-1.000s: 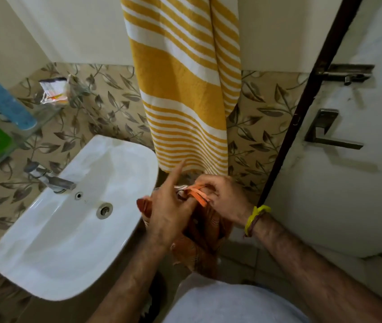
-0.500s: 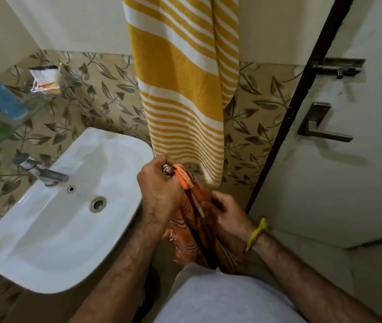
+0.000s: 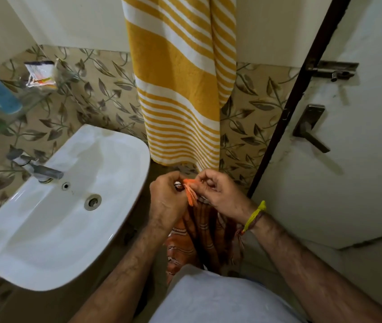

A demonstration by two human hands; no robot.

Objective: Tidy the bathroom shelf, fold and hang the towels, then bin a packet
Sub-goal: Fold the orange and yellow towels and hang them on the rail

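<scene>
Hanging orange towel, hands-hidden top

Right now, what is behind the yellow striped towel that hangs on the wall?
Around the yellow striped towel show plain wall above and leaf-patterned tiles below. The part directly behind the towel, and what it hangs from, cannot be seen.

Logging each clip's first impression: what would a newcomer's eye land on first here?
The yellow striped towel hanging down the wall at top centre dominates. Just below it, both hands, the left hand and the right hand, pinch the top edge of an orange towel beside the white sink at lower left.
</scene>
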